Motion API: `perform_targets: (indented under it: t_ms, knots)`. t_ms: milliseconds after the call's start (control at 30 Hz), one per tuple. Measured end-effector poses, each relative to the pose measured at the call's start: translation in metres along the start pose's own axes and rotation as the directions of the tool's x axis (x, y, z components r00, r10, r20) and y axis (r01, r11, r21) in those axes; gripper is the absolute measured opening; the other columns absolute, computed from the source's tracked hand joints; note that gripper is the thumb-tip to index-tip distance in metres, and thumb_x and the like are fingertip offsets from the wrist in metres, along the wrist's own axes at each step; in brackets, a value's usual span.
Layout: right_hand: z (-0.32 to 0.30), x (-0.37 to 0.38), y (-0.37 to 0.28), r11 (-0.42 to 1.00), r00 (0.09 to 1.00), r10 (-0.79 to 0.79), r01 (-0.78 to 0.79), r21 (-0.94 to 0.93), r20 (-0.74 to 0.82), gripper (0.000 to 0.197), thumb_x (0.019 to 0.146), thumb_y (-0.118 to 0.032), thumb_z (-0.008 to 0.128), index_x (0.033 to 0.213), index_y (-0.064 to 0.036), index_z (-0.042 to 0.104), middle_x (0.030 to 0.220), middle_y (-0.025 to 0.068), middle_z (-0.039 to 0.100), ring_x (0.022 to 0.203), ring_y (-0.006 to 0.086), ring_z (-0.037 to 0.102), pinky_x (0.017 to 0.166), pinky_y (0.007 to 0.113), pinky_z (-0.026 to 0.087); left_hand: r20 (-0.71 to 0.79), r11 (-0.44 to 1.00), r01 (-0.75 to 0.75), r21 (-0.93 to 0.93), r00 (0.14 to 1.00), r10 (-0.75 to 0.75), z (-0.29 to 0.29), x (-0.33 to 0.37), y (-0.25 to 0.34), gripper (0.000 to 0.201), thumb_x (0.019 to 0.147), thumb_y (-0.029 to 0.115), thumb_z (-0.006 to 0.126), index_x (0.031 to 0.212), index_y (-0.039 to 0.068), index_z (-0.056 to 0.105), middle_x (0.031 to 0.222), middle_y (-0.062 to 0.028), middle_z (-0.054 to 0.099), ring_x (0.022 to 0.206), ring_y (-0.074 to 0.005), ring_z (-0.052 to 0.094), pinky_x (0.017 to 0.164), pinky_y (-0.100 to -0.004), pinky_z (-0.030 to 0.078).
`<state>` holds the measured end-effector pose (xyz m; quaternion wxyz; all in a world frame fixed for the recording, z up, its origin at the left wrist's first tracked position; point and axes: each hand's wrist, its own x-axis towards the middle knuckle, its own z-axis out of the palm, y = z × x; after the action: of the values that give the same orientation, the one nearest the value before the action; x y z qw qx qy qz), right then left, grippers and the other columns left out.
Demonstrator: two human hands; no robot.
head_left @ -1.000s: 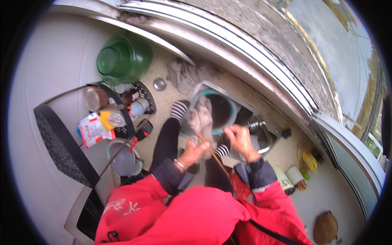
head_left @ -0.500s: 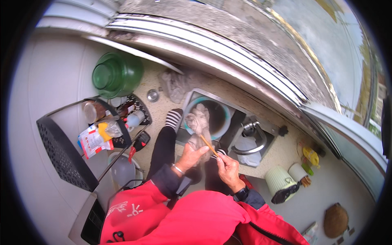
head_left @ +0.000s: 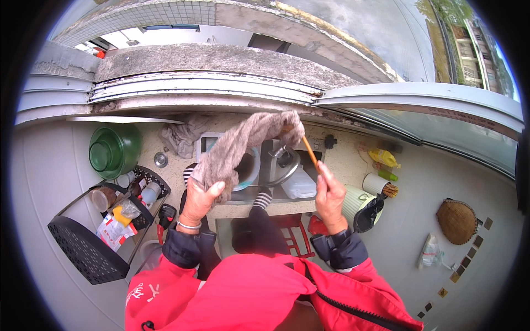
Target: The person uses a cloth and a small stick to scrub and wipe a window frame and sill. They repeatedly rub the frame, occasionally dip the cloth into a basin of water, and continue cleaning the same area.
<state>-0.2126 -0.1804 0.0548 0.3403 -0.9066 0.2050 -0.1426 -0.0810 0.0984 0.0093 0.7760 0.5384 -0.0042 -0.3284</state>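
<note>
A wet-looking grey-brown rag (head_left: pixel 237 143) is stretched in an arch above the sink. My left hand (head_left: pixel 200 205) grips its lower end, thumb on top. In my right hand (head_left: pixel 330 198) is a thin wooden stick (head_left: pixel 311 153), pinched near its lower end. The rag's far end hangs over the stick's upper tip, which the cloth partly hides. Below the rag a round basin with a pale blue rim (head_left: pixel 251 175) holds dark water, partly covered by the cloth. A curved metal faucet (head_left: pixel 295 172) stands between my hands.
My feet in striped socks (head_left: pixel 263 197) are up on the counter by the sink. A window sill and open window (head_left: pixel 386 99) run behind. Green basins (head_left: pixel 116 150) and a black rack (head_left: pixel 88 243) stand left; a pale green bin (head_left: pixel 358 205) and a chopstick holder (head_left: pixel 376 183) stand right.
The rag has been lifted from the basin and raised toward the window. My hands have moved apart, the left now on the rag, the right still holding the stick. The view has turned.
</note>
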Motion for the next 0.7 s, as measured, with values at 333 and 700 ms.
perform_targets:
  t_ms: [333, 700]
  knots:
    - [-0.005, 0.156, -0.031, 0.681, 0.941, -0.015, 0.257, -0.686, 0.338, 0.028, 0.093, -0.015, 0.049, 0.110, -0.0175, 0.071, 0.077, 0.0150, 0.066, 0.072, 0.0358, 0.065, 0.066, 0.048, 0.052, 0.014, 0.957, -0.289, 0.038, 0.957, 0.289, 0.033, 0.106, 0.017, 0.047, 0.088, 0.004, 0.062, 0.132, -0.006, 0.051, 0.127, -0.0094, 0.061, 0.114, -0.0167, 0.057, 0.101, -0.0309, 0.043]
    - [0.070, 0.206, -0.022, 0.718, 0.821, -0.025, 0.412, -0.561, 0.570, 0.035, 0.086, -0.008, 0.054, 0.115, -0.0185, 0.071, 0.076, 0.0236, 0.065, 0.071, 0.0381, 0.066, 0.066, 0.046, 0.052, -0.154, 0.954, -0.278, -0.112, 0.953, 0.259, 0.020, 0.099, -0.009, 0.050, 0.087, 0.013, 0.069, 0.130, -0.005, 0.052, 0.122, -0.0071, 0.062, 0.111, -0.0140, 0.056, 0.099, -0.0300, 0.043]
